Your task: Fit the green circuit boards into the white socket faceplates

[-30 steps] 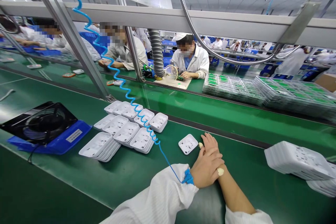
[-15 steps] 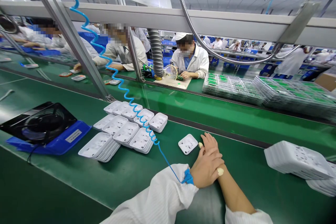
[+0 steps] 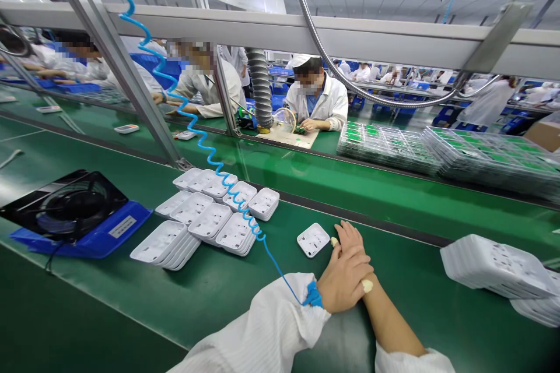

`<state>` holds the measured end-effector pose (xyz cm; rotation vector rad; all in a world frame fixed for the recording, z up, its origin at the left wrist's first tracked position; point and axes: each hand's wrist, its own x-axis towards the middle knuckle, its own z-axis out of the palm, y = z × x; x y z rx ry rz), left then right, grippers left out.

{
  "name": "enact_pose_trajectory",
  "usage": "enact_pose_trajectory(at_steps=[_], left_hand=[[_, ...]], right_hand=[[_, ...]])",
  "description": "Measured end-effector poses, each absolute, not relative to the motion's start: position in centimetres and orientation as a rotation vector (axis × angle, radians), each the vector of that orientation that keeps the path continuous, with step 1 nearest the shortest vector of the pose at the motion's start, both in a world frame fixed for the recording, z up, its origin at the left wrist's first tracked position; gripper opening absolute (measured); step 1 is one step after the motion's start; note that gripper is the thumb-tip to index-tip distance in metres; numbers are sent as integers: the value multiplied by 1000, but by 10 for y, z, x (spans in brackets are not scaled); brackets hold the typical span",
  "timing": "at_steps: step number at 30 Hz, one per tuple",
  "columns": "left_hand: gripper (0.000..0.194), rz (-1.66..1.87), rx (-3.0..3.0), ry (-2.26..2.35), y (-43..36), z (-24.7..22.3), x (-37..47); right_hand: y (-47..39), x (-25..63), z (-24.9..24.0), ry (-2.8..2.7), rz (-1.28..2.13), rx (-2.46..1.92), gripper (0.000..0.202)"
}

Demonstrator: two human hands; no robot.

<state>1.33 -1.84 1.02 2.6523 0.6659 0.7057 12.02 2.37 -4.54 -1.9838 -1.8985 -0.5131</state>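
Note:
My left hand [image 3: 343,282], with a blue wrist strap [image 3: 313,295] at the cuff, rests across the back of my right hand and wrist. Its fingers lie stretched out and hold no object. Beneath it, my right hand [image 3: 350,237] lies flat on the green bench with fingers extended, nothing in them. Pale yellow finger covers [image 3: 367,285] show on a digit of each hand. Just left of my right fingertips sits a single white plastic housing [image 3: 313,240], inner side up, apart from both hands.
Stacked white housings [image 3: 211,220] stand left of centre; another leaning stack [image 3: 499,268] is at right. A black fan [image 3: 81,201] sits on a blue bin [image 3: 118,233]. The coiled blue cord [image 3: 210,154] runs to my strap. Beyond the green belt [image 3: 297,166], co-workers sit near circuit-board trays [image 3: 380,143].
My hands and the nearby housings have stayed put. Across the line at left, a co-worker's hands have drawn back from the belt, and small devices there have shifted or left view.

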Motion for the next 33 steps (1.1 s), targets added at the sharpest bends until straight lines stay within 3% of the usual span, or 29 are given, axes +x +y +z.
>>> enact_pose_trajectory(at_steps=[23,33], left_hand=[[34,689,2639,672,-18,9,13],[34,695,2668,674,-18,10,13]], right_hand=[[26,128,-59,-1992,-443,-1944,44],[19,124,-47,-1961,-476,-1917,35]])
